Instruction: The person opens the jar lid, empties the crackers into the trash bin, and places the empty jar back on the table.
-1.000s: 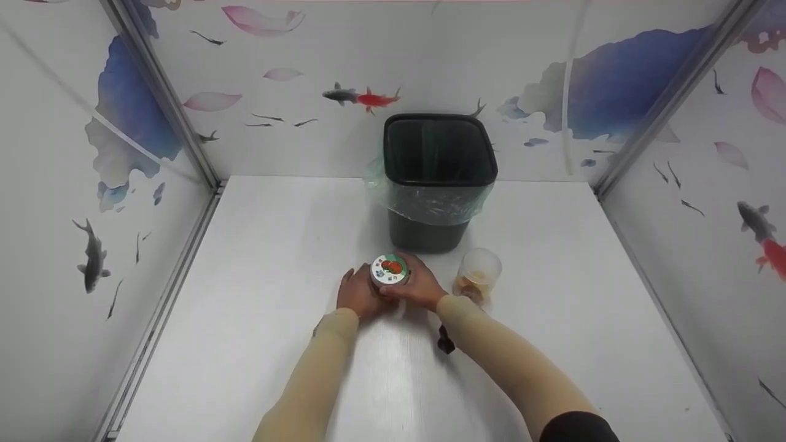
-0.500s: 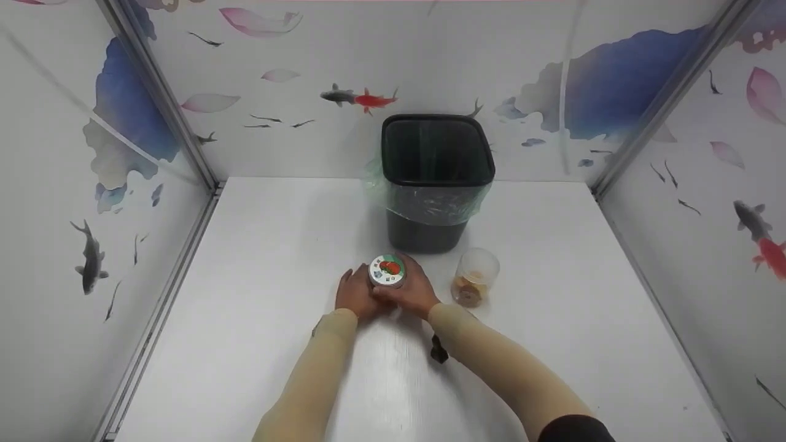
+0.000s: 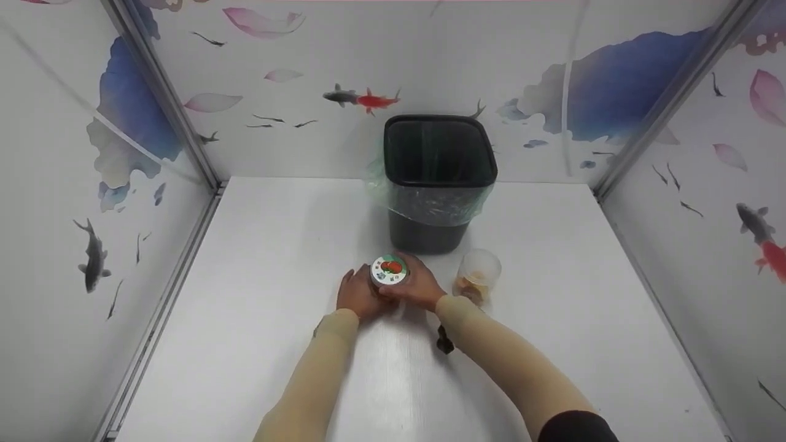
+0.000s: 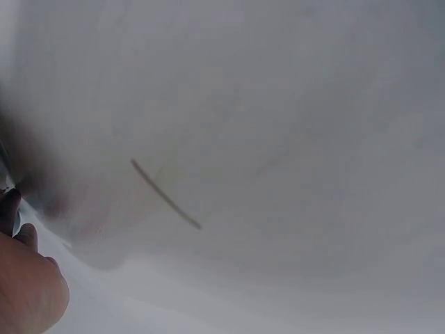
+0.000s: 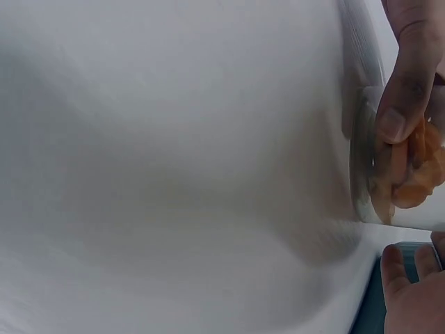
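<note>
A jar [image 3: 389, 270] with a printed round lid showing orange-red fruit stands near the middle of the white table, between both hands. My left hand [image 3: 359, 294] grips its body from the left. At the top, my right hand [image 3: 420, 285] curves its thumb and fingers round the lid's edge. In the right wrist view, orange pieces [image 5: 416, 174] show through the clear jar wall, with the left thumb lying across it. That view cuts off the lid. The left wrist view shows mostly table, with a bit of the left hand [image 4: 31, 289] at the lower left corner.
A clear plastic tub [image 3: 482, 267] with yellowish pieces in it stands right of the right hand, partly behind the wrist. Behind the hands rises a black trash bin [image 3: 430, 233] with a thin greenish liner. Patterned panels enclose the table at the back and both sides.
Both hands keep their hold on the jar. The right wrist and forearm shift slightly left and then back right over the second. The jar and the tub stay in place.
</note>
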A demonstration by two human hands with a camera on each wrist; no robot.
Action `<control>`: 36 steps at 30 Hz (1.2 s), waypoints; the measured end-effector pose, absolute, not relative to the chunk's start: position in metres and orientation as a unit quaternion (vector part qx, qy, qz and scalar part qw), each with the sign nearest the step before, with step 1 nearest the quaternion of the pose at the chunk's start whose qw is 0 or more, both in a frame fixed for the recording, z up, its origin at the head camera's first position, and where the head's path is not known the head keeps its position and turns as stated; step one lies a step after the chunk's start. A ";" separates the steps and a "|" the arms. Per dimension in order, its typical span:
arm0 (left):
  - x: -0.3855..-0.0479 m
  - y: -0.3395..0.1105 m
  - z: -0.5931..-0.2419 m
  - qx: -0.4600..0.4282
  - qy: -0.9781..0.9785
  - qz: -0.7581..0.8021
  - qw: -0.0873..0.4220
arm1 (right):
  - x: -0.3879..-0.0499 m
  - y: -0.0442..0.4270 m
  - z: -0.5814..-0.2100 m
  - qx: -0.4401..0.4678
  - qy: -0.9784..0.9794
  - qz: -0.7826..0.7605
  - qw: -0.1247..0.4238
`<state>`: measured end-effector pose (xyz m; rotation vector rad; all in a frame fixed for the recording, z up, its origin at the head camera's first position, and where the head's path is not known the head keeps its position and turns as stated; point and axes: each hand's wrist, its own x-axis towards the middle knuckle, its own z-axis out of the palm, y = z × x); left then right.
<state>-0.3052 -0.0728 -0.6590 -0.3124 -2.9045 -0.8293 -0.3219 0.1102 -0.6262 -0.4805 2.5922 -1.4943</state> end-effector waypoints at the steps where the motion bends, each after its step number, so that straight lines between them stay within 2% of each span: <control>1: -0.305 -0.073 -0.659 -0.104 -0.955 -0.274 0.053 | -0.322 0.111 -0.626 -0.161 0.853 -0.493 0.058; 14: -0.308 -0.073 -0.665 -0.121 -0.951 -0.275 0.068 | -0.325 0.114 -0.621 -0.166 0.847 -0.499 0.076; 19: -0.312 -0.074 -0.670 -0.121 -0.952 -0.271 0.076 | -0.324 0.115 -0.618 -0.161 0.844 -0.508 0.057; 29: -0.311 -0.075 -0.666 -0.106 -0.952 -0.282 0.056 | -0.312 0.143 -0.617 -0.111 0.837 -0.535 0.005; 36: -0.306 -0.072 -0.660 -0.105 -0.951 -0.288 0.049 | -0.306 0.156 -0.620 -0.074 0.835 -0.545 0.001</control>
